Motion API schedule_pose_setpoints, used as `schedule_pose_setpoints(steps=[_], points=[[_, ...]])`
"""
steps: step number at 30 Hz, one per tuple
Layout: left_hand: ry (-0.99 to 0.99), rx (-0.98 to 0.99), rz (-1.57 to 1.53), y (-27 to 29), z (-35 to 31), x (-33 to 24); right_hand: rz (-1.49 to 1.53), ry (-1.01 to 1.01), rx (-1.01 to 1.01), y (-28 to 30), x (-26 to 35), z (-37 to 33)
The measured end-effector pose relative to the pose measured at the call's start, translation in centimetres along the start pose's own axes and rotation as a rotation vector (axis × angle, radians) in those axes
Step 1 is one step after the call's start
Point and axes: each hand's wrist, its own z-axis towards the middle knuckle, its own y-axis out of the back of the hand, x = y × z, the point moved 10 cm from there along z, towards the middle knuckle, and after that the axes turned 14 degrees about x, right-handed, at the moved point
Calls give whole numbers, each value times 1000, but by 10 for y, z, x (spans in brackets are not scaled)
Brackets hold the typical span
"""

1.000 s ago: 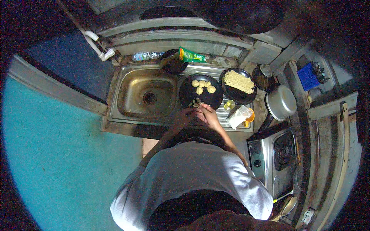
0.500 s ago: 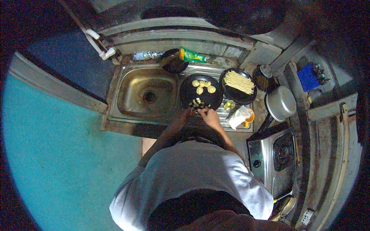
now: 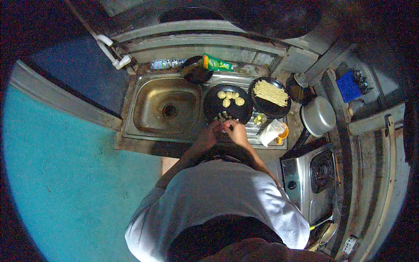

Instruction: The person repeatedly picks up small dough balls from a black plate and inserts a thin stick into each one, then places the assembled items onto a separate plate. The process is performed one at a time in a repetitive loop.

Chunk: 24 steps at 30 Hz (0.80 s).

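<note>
At the near edge of a round black plate [image 3: 211,105], my left hand [image 3: 211,133] and my right hand [image 3: 237,132] meet with fingers pinched together. What lies between the fingertips is too small to make out. Just beyond them on the plate sits a cluster of small pale cubes [image 3: 224,117], partly shaded. Several pale dough balls [image 3: 226,102] rest toward the plate's far side. To the right, a second black plate [image 3: 260,109] carries a heap of pale, thin noodle-like strips [image 3: 270,93].
Left of the plates is a steel sink [image 3: 148,102]. Near my right hand stand a small clear cup [image 3: 260,119], a white plastic bag [image 3: 271,132] and an orange cup [image 3: 283,130]. A silver pot [image 3: 321,117] and a gas stove [image 3: 321,170] are farther right. A green packet [image 3: 218,64] lies behind.
My hands have drawn closer together at the plate's near edge, the left one shifting slightly right. The small cubes now lie more in shadow. Other things have stayed put.
</note>
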Motion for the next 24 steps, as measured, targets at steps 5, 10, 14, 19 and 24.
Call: schedule_pose_setpoints(steps=[5, 10, 14, 19, 24], points=[[-244, 94, 1571, -71, -27, -47, -53, 109, 34, -11, -1, 0], [-260, -44, 1289, 13, -18, -21, 252, -5, 104, -29, -24, 1], [-217, -62, 1460, -50, -29, -50, 277, 64, 19, -24, -30, 3], [-96, -137, 102, 13, -13, -8, 204, -3, 153, -37, -32, 2], [-151, -272, 170, 38, -11, -7, 325, 6, 90, -11, -23, 2]])
